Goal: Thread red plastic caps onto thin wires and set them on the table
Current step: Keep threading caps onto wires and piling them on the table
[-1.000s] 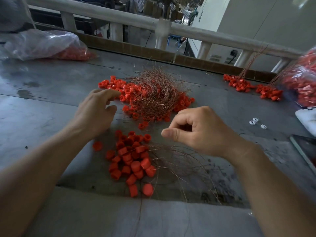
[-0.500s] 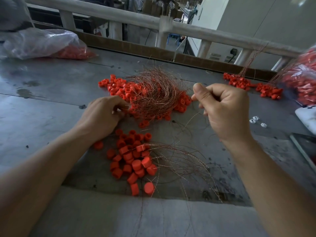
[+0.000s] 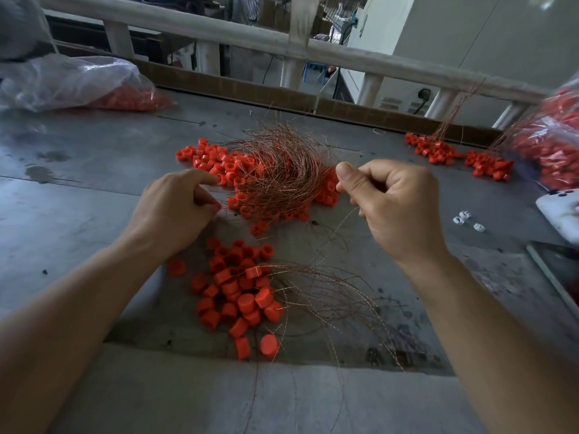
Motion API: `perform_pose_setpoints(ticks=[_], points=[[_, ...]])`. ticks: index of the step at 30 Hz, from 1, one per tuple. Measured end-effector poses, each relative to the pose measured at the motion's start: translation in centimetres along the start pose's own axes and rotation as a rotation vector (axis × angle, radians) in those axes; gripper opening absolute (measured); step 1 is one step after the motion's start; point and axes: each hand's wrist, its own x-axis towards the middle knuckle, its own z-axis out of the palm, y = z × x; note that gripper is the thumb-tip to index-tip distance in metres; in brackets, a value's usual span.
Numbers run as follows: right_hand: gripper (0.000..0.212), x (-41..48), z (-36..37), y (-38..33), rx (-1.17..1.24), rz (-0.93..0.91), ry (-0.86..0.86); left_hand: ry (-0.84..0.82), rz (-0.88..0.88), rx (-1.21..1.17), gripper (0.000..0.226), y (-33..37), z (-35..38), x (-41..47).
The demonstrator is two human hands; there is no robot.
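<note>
A heap of red caps threaded on thin copper wires (image 3: 275, 180) lies in the middle of the grey table (image 3: 94, 198). Nearer to me sits a pile of loose red caps (image 3: 238, 292), with loose thin wires (image 3: 329, 296) fanned out to its right. My left hand (image 3: 175, 214) has curled fingers at the left edge of the threaded heap and pinches something small there; what it is cannot be made out. My right hand (image 3: 391, 208) is raised right of the heap, its thumb and forefinger pinching a thin wire (image 3: 344, 217) that trails down to the table.
A clear plastic bag of red caps (image 3: 78, 83) lies at the back left, another bag (image 3: 554, 136) at the right edge. Finished caps on wires (image 3: 454, 155) sit at the back right. Small white parts (image 3: 466, 219) and a white device (image 3: 560, 211) lie right. A railing (image 3: 282, 42) runs behind.
My right hand rose from above the loose wires up and to the right, drawing a wire with it. My left hand moved right to the edge of the threaded heap.
</note>
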Motion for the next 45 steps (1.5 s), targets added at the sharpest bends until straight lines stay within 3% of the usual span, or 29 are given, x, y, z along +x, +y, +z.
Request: perform_pose_setpoints(ticks=[8, 12, 16, 24, 31, 38, 41, 45], points=[[0.033, 0.3, -0.1, 1.1, -0.113, 0.087, -0.007, 0.142, -0.082, -0.04, 0.008, -0.4, -1.8, -0.4], [0.025, 0.5, 0.1, 2.3, -0.214, 0.163, -0.068, 0.165, -0.07, -0.479, 0.026, 0.4, -2.6, -0.7], [0.007, 0.1, 1.1, 2.6, -0.296, 0.106, -0.147, 0.151, 0.134, -0.455, 0.027, 2.5, -2.9, -2.3], [0.046, 0.4, 3.7, 3.2, -0.6, -0.055, -0.248, -0.002, 0.243, -0.397, 0.03, 4.0, -2.0, -3.8], [0.011, 0.3, 3.7, 3.6, -0.53, -0.105, -0.221, -0.047, 0.286, -0.406, 0.027, 4.1, -1.7, -4.0], [0.005, 0.2, 2.4, 2.8, -0.35, -0.181, -0.11, -0.059, 0.291, -0.395, 0.025, 3.8, -1.6, -4.0], [0.008, 0.1, 1.6, 2.5, -0.278, -0.144, -0.091, -0.07, 0.271, -0.396, 0.019, 3.7, -1.6, -4.0], [0.01, 0.2, 0.9, 2.6, -0.258, -0.09, -0.088, -0.061, 0.279, -0.368, 0.028, 3.6, -1.6, -4.0]])
